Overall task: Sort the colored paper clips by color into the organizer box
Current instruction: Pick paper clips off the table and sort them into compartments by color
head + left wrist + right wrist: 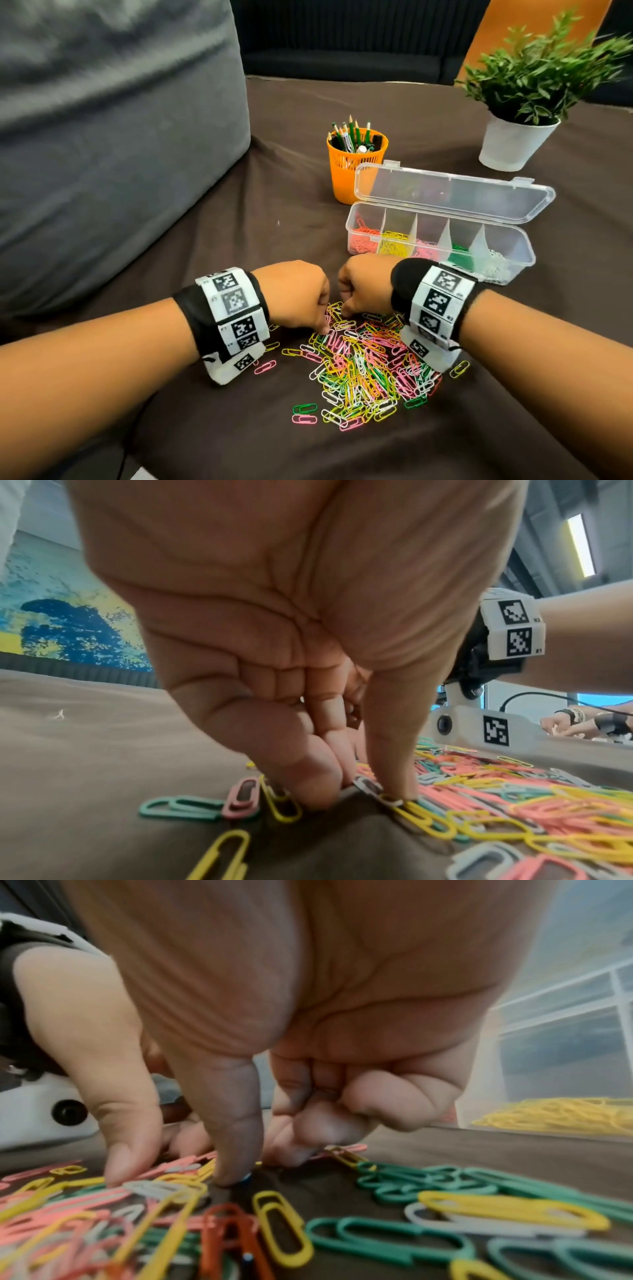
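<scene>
Your left hand pinched a grey-white paper clip between thumb and fingertips at the far edge of the loose pile of paper clips on the brown worktop — your right hand sat just beside it, fingers curled, thumb tip down among the clips; whether it held one, I couldn't tell. The organizer box stood open beyond your right wrist — red, yellow, pink, green and white clips already divided by compartment.

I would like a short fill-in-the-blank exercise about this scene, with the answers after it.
1. The lid of the organizer box is ____.
2. The orange cup holds ____.
3. The potted plant stands in a ____ pot.
4. The pile of paper clips lies on a ____ cloth.

Answers: open; pencils; white; brown
</scene>
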